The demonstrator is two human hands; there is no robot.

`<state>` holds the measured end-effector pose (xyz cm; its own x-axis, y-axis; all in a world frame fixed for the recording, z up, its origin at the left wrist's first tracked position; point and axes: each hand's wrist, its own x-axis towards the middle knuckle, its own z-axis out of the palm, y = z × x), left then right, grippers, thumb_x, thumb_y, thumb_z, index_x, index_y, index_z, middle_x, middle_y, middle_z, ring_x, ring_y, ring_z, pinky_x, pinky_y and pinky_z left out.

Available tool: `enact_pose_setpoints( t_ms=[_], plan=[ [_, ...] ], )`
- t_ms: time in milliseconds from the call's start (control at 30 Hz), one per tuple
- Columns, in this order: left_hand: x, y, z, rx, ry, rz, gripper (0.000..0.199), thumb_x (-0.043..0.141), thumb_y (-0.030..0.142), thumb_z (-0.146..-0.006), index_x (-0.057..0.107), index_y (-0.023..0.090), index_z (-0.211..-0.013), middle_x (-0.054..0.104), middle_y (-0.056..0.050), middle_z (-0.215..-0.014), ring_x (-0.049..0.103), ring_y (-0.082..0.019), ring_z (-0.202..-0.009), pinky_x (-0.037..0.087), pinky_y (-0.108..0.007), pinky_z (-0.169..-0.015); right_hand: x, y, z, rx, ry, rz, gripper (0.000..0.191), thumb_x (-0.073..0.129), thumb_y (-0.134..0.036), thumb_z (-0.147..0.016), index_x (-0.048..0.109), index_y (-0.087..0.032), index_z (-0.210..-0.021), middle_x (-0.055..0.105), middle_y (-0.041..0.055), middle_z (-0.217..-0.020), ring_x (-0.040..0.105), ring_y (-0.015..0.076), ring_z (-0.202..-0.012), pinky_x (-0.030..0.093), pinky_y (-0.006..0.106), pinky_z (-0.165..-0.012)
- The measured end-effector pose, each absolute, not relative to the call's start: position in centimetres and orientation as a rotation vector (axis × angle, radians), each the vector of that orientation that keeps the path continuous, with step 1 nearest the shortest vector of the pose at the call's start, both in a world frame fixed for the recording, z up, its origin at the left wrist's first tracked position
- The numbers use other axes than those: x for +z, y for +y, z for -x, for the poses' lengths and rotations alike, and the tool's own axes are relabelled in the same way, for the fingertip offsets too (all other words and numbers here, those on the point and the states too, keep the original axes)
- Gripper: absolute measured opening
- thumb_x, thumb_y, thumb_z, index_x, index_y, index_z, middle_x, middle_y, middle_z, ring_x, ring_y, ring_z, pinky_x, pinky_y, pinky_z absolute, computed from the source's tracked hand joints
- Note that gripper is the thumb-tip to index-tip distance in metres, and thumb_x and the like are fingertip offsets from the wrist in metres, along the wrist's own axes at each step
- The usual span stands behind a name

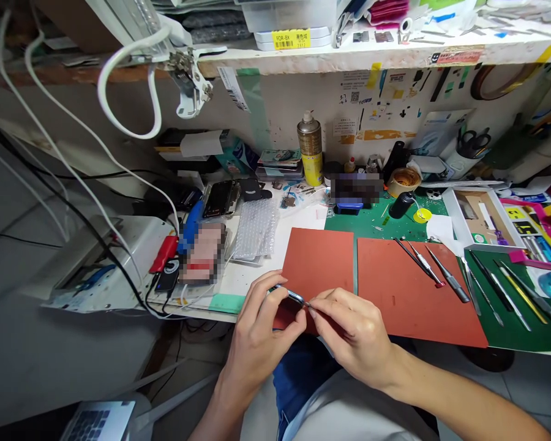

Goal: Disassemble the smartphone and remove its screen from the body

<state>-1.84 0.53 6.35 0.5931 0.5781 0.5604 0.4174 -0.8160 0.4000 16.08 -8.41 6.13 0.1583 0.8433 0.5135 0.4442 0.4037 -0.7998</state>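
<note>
Just above the front edge of the left red-brown mat (321, 257), my left hand (264, 324) is wrapped round a thin, dark blue phone-like device (294, 296), seen edge-on. My right hand (356, 334) pinches something small and dark at the device's near right end; the fingers hide most of it. The fingertips of both hands are close together there. On the right mat (417, 306) lie tweezers (422, 263) and a grey-handled tool (450, 277).
Several slim tools lie on the green mat (395, 228) at right, beside a white tray (454, 202). Behind stands a spray can (310, 147). Bubble wrap (256, 226) and a blurred pink item (204, 251) are at left. A shelf (349, 60) overhangs the bench.
</note>
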Motion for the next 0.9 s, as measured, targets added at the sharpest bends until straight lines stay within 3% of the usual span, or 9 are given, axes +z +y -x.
enact_pose_setpoints(
  t_ms=[167, 400, 633, 767, 900],
  plan=[
    [6.3, 0.5, 1.9, 1.028, 0.831, -2.589, 0.033, 0.076, 0.008, -0.092, 0.059, 0.018, -0.119, 0.067, -0.015, -0.128, 0.068, -0.028, -0.129, 0.060, -0.044, -0.109, 5.9, -8.4, -16.0, 0.413, -1.491, 1.230, 0.024, 0.058, -0.010, -0.106, 0.076, -0.018, -0.119, 0.071, 0.0062, -0.088, 0.070, 0.0171, -0.077, 0.060, 0.029, -0.071],
    [6.3, 0.6, 1.9, 1.012, 0.846, -2.580, 0.034, 0.075, 0.009, -0.092, 0.058, 0.019, -0.120, 0.067, -0.015, -0.128, 0.067, -0.029, -0.129, 0.060, -0.045, -0.108, 6.6, -7.8, -16.9, 0.801, -1.357, 1.315, 0.020, 0.064, -0.020, -0.105, 0.084, -0.020, -0.102, 0.069, 0.0023, -0.080, 0.063, 0.0136, -0.068, 0.050, 0.024, -0.060],
    [6.4, 0.6, 1.9, 1.007, 0.852, -2.575, 0.034, 0.074, 0.008, -0.092, 0.058, 0.020, -0.120, 0.067, -0.014, -0.127, 0.067, -0.028, -0.127, 0.060, -0.044, -0.107, 7.0, -7.4, -17.2, 0.900, -1.319, 1.329, 0.021, 0.065, -0.020, -0.104, 0.085, -0.021, -0.100, 0.070, 0.0023, -0.080, 0.064, 0.0138, -0.068, 0.049, 0.025, -0.062],
    [6.5, 0.7, 1.9, 0.984, 0.848, -2.578, 0.032, 0.073, 0.008, -0.092, 0.058, 0.019, -0.118, 0.066, -0.014, -0.127, 0.067, -0.027, -0.127, 0.059, -0.043, -0.108, 6.8, -7.5, -17.0, 0.849, -1.333, 1.322, 0.020, 0.065, -0.018, -0.104, 0.084, -0.020, -0.100, 0.069, 0.0019, -0.079, 0.064, 0.0134, -0.066, 0.049, 0.024, -0.059],
    [6.6, 0.8, 1.8, 0.967, 0.848, -2.576, 0.030, 0.073, 0.009, -0.094, 0.057, 0.020, -0.118, 0.066, -0.014, -0.127, 0.067, -0.026, -0.127, 0.058, -0.041, -0.109, 5.9, -8.0, -16.4, 0.532, -1.468, 1.261, 0.020, 0.061, -0.013, -0.105, 0.080, -0.014, -0.110, 0.068, 0.0047, -0.082, 0.064, 0.0151, -0.070, 0.054, 0.027, -0.065]
  ],
)
